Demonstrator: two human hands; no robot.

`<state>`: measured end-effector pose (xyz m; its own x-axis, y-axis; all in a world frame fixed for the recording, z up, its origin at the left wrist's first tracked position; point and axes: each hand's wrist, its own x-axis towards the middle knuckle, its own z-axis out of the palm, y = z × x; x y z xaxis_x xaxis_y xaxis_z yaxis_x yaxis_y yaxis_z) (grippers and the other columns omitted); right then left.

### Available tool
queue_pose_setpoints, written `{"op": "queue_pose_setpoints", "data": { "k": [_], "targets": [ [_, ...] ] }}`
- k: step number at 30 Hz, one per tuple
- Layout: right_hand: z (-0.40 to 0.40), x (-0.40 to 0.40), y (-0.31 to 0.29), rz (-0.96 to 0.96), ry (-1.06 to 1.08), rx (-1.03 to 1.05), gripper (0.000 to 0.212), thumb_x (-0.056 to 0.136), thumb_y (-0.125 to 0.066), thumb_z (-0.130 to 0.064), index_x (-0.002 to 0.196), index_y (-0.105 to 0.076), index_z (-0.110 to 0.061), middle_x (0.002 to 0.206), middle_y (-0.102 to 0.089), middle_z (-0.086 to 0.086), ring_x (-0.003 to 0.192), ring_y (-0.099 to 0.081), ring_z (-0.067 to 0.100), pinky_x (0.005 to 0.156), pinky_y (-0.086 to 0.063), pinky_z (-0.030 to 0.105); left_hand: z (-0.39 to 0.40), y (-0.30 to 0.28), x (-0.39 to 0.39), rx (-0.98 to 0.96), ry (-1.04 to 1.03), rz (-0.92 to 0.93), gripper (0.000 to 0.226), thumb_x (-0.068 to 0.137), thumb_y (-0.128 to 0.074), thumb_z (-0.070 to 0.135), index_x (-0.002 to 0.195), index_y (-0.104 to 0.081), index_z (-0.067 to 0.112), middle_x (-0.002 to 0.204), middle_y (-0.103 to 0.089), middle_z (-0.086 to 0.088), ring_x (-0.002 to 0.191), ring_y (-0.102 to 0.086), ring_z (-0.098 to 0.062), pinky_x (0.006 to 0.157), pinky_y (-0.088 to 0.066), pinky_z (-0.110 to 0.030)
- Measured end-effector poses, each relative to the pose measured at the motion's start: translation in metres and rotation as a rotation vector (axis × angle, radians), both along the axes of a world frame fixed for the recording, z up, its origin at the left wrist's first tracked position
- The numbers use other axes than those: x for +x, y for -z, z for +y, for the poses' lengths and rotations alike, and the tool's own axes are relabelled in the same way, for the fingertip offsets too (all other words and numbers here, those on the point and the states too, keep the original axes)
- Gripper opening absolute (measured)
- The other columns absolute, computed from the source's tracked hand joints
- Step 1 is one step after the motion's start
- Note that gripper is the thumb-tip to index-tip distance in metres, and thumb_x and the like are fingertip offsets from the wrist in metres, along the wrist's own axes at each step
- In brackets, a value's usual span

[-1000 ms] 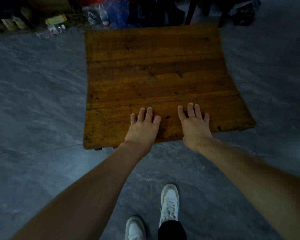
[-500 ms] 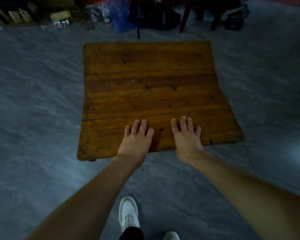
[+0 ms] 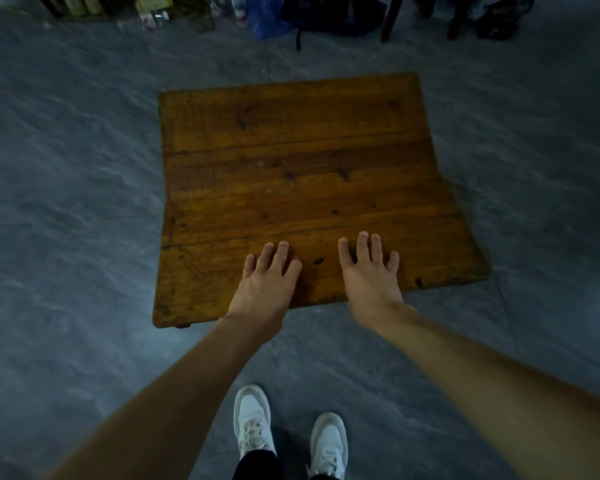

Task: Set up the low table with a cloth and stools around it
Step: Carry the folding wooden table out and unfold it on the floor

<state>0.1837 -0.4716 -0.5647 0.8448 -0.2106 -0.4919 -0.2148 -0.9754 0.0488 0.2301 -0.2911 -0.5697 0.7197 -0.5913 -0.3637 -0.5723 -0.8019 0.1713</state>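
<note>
A low square wooden table (image 3: 302, 161) with a bare plank top stands on the grey floor in front of me. My left hand (image 3: 265, 284) lies palm down over the table's near edge, fingers straight. My right hand (image 3: 369, 275) lies beside it the same way, a little to the right. Both hands hold nothing. No cloth and no stools show in this view.
Along the far wall lie a blue bag (image 3: 267, 15), dark bags (image 3: 333, 12), bottles and boxes (image 3: 153, 8), and dark wooden furniture legs (image 3: 388, 19). Grey floor (image 3: 66, 202) surrounds the table on all sides. My white shoes (image 3: 253, 417) stand just behind the near edge.
The table sits farther from the clutter at the back than before, with more floor showing behind it. My hands stay flat on its near edge and my feet have stepped back.
</note>
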Motion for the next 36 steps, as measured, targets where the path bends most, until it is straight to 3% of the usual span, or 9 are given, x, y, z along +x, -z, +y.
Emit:
{"op": "queue_pose_setpoints", "data": {
  "k": [9, 15, 22, 36],
  "targets": [
    [0.030, -0.020, 0.000, 0.008, 0.031, -0.001, 0.111, 0.079, -0.077, -0.012, 0.155, 0.003, -0.015, 0.160, 0.004, 0.025, 0.146, 0.003, 0.049, 0.112, -0.018, 0.068, 0.025, -0.011, -0.012, 0.039, 0.035, 0.023, 0.094, 0.074, -0.071, -0.005, 0.147, -0.020, 0.023, 0.163, 0.003, -0.008, 0.150, 0.006, -0.035, 0.121, -0.011, -0.055],
    [0.035, -0.027, 0.007, 0.019, 0.014, -0.026, 0.113, 0.079, -0.079, -0.019, 0.154, 0.006, -0.015, 0.159, 0.006, 0.025, 0.146, 0.003, 0.049, 0.113, -0.019, 0.066, 0.029, 0.003, -0.018, 0.023, 0.034, 0.006, 0.097, 0.070, -0.074, -0.007, 0.146, -0.020, 0.022, 0.163, 0.005, -0.008, 0.150, 0.008, -0.036, 0.121, -0.009, -0.055],
    [0.041, -0.042, 0.044, -0.045, 0.052, -0.035, 0.113, 0.079, -0.078, -0.017, 0.154, 0.007, -0.016, 0.160, 0.007, 0.023, 0.147, 0.006, 0.045, 0.115, -0.017, 0.065, 0.036, 0.041, -0.029, -0.013, 0.032, -0.083, 0.090, 0.071, -0.077, 0.004, 0.143, -0.026, 0.024, 0.161, -0.005, -0.010, 0.150, -0.003, -0.035, 0.119, -0.015, -0.053],
    [0.041, -0.054, 0.086, -0.116, 0.037, -0.070, 0.104, 0.085, -0.070, -0.012, 0.155, 0.007, -0.015, 0.160, 0.006, 0.025, 0.147, 0.006, 0.046, 0.115, -0.016, 0.066, 0.036, 0.075, -0.035, 0.059, 0.018, -0.114, 0.105, 0.067, -0.083, 0.013, 0.145, -0.013, 0.027, 0.162, 0.006, -0.003, 0.149, 0.003, -0.031, 0.119, -0.014, -0.048]
  ]
}}
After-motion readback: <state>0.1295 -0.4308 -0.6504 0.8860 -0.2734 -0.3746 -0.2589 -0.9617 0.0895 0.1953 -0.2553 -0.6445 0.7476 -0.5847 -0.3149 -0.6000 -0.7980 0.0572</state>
